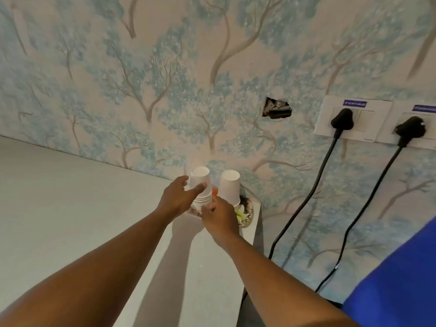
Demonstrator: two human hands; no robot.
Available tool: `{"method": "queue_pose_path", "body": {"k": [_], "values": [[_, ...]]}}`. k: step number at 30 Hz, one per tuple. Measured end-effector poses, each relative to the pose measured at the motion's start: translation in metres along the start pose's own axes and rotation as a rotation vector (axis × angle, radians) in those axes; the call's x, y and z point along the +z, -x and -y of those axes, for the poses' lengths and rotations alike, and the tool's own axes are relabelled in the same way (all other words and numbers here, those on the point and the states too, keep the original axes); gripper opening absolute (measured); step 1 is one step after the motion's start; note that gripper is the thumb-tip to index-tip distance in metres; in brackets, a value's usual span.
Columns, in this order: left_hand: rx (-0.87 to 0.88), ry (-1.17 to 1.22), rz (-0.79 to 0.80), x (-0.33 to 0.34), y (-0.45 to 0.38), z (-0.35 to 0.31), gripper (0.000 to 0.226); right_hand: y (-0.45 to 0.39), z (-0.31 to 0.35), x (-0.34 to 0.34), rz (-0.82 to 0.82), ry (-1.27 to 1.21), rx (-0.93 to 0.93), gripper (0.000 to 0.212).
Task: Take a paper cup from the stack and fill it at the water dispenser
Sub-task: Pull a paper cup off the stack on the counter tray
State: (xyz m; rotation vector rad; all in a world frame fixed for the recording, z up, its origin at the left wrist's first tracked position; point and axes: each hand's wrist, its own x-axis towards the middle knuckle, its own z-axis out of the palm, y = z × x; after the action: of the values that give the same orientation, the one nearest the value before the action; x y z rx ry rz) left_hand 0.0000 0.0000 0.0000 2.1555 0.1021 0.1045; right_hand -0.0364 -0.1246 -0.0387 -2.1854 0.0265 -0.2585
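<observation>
Two stacks of white paper cups stand upside down at the far end of a grey counter (pixel 70 208), against the wallpapered wall. My left hand (pixel 179 197) wraps around the top cup of the left stack (pixel 200 182), thumb across its front. My right hand (pixel 219 215) grips the lower rims of that same stack. The right stack (pixel 228 185) stands free just beside it. No water dispenser shows in this view.
A small patterned bowl (pixel 247 213) with something orange and green in it sits behind the cups. Wall sockets (pixel 354 121) with two black plugs and hanging cables (pixel 304 204) lie to the right. A blue object (pixel 401 279) fills the lower right corner. The wallpaper has a torn hole (pixel 277 109).
</observation>
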Motion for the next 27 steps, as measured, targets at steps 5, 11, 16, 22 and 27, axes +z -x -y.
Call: {"method": "queue_pose_path", "body": {"k": [5, 11, 16, 22, 27], "values": [[-0.019, 0.098, 0.028, 0.008, -0.020, 0.006, 0.086, -0.017, 0.004, 0.009, 0.073, -0.071, 0.079, 0.036], [-0.011, 0.145, 0.096, 0.012, -0.033, 0.010, 0.082, -0.034, 0.005, 0.020, 0.071, -0.138, 0.139, 0.047], [-0.038, 0.033, 0.089, 0.014, -0.041, 0.013, 0.079, -0.041, 0.001, 0.024, 0.072, -0.132, 0.151, 0.044], [-0.056, -0.031, 0.108, 0.010, -0.046, 0.004, 0.078, -0.042, -0.002, 0.024, 0.058, -0.174, 0.145, 0.048], [-0.075, -0.033, 0.160, 0.006, -0.050, -0.001, 0.086, -0.044, -0.002, 0.022, 0.080, -0.176, 0.157, 0.043]]}}
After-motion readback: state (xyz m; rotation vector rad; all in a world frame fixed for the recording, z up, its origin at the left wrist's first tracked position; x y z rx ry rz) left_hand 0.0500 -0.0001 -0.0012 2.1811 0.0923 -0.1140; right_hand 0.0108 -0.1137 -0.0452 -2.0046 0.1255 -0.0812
